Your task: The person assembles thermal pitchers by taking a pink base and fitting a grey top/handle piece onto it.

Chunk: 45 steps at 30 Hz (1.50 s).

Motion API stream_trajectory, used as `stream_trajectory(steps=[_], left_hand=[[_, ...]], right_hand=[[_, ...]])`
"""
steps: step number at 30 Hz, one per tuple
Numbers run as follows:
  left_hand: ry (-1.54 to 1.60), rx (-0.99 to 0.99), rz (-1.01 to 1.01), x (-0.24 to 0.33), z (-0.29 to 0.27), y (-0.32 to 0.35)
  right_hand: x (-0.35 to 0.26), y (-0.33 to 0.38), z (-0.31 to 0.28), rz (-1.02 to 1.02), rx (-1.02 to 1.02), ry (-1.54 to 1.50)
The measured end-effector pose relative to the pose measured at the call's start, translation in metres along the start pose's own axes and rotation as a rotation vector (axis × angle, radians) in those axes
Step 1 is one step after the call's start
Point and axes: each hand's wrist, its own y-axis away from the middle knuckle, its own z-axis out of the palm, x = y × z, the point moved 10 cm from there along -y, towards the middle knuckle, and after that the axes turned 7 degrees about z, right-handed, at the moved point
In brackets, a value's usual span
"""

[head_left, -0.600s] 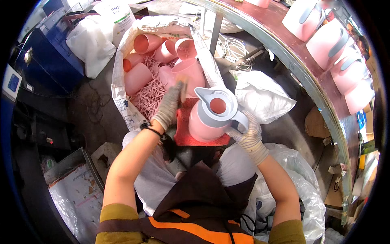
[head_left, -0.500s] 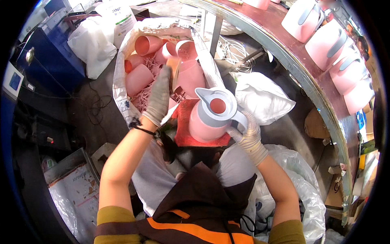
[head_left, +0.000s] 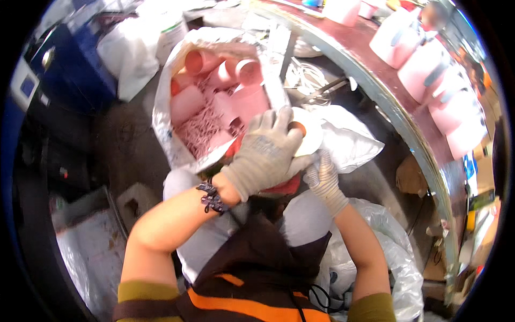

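A pink thermos jug with a pale lid (head_left: pixel 313 133) is in front of me, over a red pad (head_left: pixel 287 187). My left hand (head_left: pixel 265 153), in a grey work glove, is wrapped over the jug's spout side and hides most of its body. The left thumb reaches across its front. My right hand (head_left: pixel 324 180), in a striped pale glove, is closed at the right side of the jug, where the handle is. The handle is hidden now, and the lid is washed out by glare and blur.
Beyond the jug, a white sack (head_left: pixel 161 107) holds pink cylindrical shells (head_left: pixel 188 104) and curly pink scraps (head_left: pixel 201 126). To its right lies a white bag (head_left: pixel 351 139). A dark red workbench (head_left: pixel 370 40) with several pink jugs (head_left: pixel 424 70) curves along the right. Clear plastic (head_left: pixel 381 231) is beside my right arm.
My left hand has come from above the sack, where a blurred orange-tan object was beside it, to the jug. My right hand has stayed by the handle. The view has shifted slightly.
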Motion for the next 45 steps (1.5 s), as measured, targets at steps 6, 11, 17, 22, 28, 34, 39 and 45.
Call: stream_trajectory(steps=[6,11,17,22,28,34,39,45], left_hand=[[0.238,0.021,-0.122,-0.049,0.000,0.005],[0.236,0.319,-0.189,-0.100,-0.011,0.047],[0.196,0.047,-0.842,-0.152,0.077,0.156],[0.028,-0.130,-0.658,-0.118,0.144,0.147],[0.002,-0.125,-0.494,-0.098,0.150,0.147],[-0.046,-0.148,-0.465,-0.095,0.153,0.152],[0.008,-0.191,-0.451,-0.095,0.162,0.150],[-0.045,-0.152,-0.449,-0.098,0.155,0.146]], right_hand=[[0.009,0.007,0.005,0.099,-0.030,-0.088],[0.032,0.027,0.005,0.407,-0.054,-0.673],[-0.078,-0.001,-0.169,0.104,0.460,-0.556],[-0.156,0.002,-0.322,-0.190,1.042,-0.341],[-0.079,-0.053,-0.370,-0.192,0.974,-0.318],[-0.022,-0.105,-0.366,-0.145,1.030,-0.296],[0.073,-0.168,-0.377,0.183,0.904,0.823],[0.120,-0.169,-0.301,0.634,0.181,1.178]])
